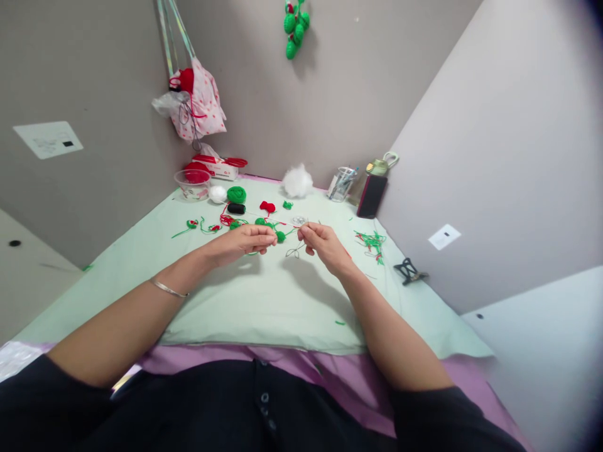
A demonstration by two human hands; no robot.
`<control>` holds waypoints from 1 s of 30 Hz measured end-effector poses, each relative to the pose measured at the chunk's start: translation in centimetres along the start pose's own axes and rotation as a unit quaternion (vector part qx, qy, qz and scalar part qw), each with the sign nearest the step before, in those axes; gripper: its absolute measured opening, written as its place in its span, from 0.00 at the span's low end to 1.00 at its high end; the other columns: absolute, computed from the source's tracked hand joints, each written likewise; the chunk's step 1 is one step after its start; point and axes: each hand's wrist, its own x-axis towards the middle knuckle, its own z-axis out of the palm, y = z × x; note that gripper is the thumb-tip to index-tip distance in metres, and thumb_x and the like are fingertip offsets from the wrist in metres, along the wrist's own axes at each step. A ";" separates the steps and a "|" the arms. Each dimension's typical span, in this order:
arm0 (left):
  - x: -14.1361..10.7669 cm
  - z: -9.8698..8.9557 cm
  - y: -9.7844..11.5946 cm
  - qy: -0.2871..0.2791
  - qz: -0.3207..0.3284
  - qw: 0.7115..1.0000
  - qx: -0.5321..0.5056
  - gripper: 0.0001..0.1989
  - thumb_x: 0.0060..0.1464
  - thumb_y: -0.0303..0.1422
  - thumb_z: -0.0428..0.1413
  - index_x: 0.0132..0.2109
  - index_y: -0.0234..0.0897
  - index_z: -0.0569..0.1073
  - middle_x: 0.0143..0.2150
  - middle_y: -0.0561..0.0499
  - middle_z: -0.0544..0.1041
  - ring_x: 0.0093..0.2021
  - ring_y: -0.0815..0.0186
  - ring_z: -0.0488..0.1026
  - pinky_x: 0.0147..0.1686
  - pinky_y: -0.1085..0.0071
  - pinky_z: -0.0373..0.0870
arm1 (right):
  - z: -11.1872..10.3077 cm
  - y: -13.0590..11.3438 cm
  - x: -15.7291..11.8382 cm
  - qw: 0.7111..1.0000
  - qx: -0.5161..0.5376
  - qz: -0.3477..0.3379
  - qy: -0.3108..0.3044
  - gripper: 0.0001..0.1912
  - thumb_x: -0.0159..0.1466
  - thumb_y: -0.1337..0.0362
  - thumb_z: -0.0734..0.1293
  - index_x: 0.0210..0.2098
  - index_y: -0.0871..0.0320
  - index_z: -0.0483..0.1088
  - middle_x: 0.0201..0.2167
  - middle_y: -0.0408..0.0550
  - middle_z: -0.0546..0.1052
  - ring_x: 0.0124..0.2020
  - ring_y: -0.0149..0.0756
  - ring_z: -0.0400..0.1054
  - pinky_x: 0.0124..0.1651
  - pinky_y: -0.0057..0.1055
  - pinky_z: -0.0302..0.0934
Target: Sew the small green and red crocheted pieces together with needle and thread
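Observation:
My left hand (pixel 252 240) is above the middle of the table, thumb and fingers pinched together; what they hold, if anything, is too small to make out. A short gap away, my right hand (pixel 323 242) pinches a thin dark thread (pixel 294 252), which hangs below its fingertips in small loops. Just beyond the hands lie green crocheted balls (pixel 281 236) with green yarn ends. A red bow-shaped piece (pixel 267 206) sits behind them, near a small green piece (pixel 287 205). A black thread spool (pixel 236 208) lies beyond my left hand.
Farther back are green yarn (pixel 236 194), white yarn (pixel 217 194), a clear tub (pixel 193 188), white stuffing (pixel 298 182), a cup of tools (pixel 341 185) and a phone (pixel 372 196) leaning on a bottle. Yarn scraps (pixel 372 243) and a black claw clip (pixel 409 271) lie right.

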 end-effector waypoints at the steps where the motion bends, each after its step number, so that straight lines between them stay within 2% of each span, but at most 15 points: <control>1: 0.0 0.1 0.0 0.011 0.001 0.999 -0.030 0.15 0.54 0.45 0.62 0.35 0.37 0.74 0.34 0.51 0.70 0.33 0.68 0.65 0.36 0.70 0.66 | 0.1 0.0 -0.1 1.000 -0.021 -0.002 0.000 0.19 0.65 0.48 0.63 0.29 0.57 0.68 0.20 0.36 0.56 0.21 0.28 0.51 0.27 0.26 0.52; 5: 0.3 0.5 0.0 0.055 0.015 0.988 -0.141 0.15 0.55 0.43 0.62 0.32 0.36 0.70 0.32 0.53 0.67 0.29 0.71 0.60 0.37 0.68 0.69 | 1.3 -0.4 -0.7 0.984 -0.169 -0.052 -0.028 0.16 0.69 0.56 0.59 0.29 0.57 0.68 0.21 0.38 0.61 0.24 0.30 0.55 0.32 0.28 0.52; 10: 0.4 0.8 -0.1 0.063 0.018 0.976 -0.207 0.15 0.55 0.41 0.63 0.30 0.35 0.71 0.29 0.54 0.65 0.27 0.73 0.57 0.36 0.68 0.69 | 2.9 -0.3 -1.3 0.945 -0.296 -0.099 -0.095 0.14 0.71 0.62 0.58 0.32 0.58 0.69 0.25 0.41 0.70 0.29 0.30 0.61 0.38 0.27 0.53; 13: 0.5 0.9 -0.3 0.077 0.001 0.973 -0.216 0.15 0.50 0.41 0.68 0.32 0.34 0.75 0.28 0.55 0.65 0.28 0.73 0.59 0.37 0.70 0.68 | 3.6 -0.2 -1.5 0.930 -0.329 -0.115 -0.118 0.13 0.72 0.65 0.57 0.34 0.58 0.69 0.30 0.44 0.73 0.31 0.31 0.63 0.40 0.26 0.54; 15: 0.7 1.0 -0.6 0.093 -0.011 0.974 -0.205 0.16 0.45 0.40 0.71 0.35 0.34 0.78 0.30 0.54 0.69 0.30 0.72 0.64 0.37 0.70 0.68 | 4.1 -0.1 -1.7 0.918 -0.350 -0.131 -0.133 0.13 0.72 0.66 0.56 0.35 0.58 0.69 0.32 0.46 0.75 0.34 0.32 0.64 0.41 0.27 0.54; 18: 0.8 1.3 -0.9 0.114 -0.011 0.985 -0.132 0.16 0.43 0.40 0.70 0.37 0.35 0.80 0.35 0.50 0.77 0.32 0.69 0.68 0.38 0.68 0.69 | 4.6 -0.3 -2.0 0.907 -0.365 -0.149 -0.151 0.12 0.72 0.66 0.57 0.35 0.58 0.69 0.33 0.48 0.75 0.35 0.34 0.64 0.42 0.27 0.54; 21: 0.8 1.7 -1.3 0.122 0.034 0.992 0.010 0.15 0.48 0.43 0.66 0.38 0.37 0.82 0.37 0.48 0.80 0.35 0.64 0.72 0.39 0.66 0.69 | 4.5 -0.7 -2.2 0.925 -0.320 -0.144 -0.144 0.13 0.72 0.65 0.57 0.34 0.58 0.68 0.31 0.46 0.74 0.33 0.32 0.63 0.40 0.27 0.54; 25: 0.5 1.7 -1.7 0.120 0.132 0.969 0.172 0.13 0.56 0.42 0.59 0.36 0.38 0.83 0.36 0.48 0.79 0.39 0.61 0.74 0.43 0.65 0.68 | 3.3 -1.1 -1.8 0.976 -0.173 -0.096 -0.087 0.16 0.71 0.57 0.58 0.31 0.58 0.69 0.24 0.41 0.67 0.27 0.30 0.58 0.35 0.27 0.54; 27: 0.5 1.7 -1.8 0.123 0.147 0.960 0.202 0.12 0.57 0.41 0.59 0.36 0.39 0.83 0.37 0.48 0.79 0.39 0.61 0.74 0.43 0.65 0.67 | 2.7 -1.1 -1.4 0.991 -0.102 -0.064 -0.052 0.18 0.69 0.53 0.60 0.30 0.58 0.69 0.22 0.39 0.63 0.24 0.29 0.55 0.31 0.27 0.53; 30: 0.6 1.5 -1.8 0.160 0.138 0.961 0.178 0.09 0.52 0.40 0.63 0.34 0.39 0.82 0.35 0.49 0.79 0.37 0.63 0.73 0.42 0.65 0.67 | 2.2 -0.9 -0.9 0.999 -0.034 -0.024 -0.031 0.19 0.67 0.50 0.61 0.30 0.58 0.69 0.20 0.37 0.58 0.22 0.28 0.52 0.26 0.26 0.51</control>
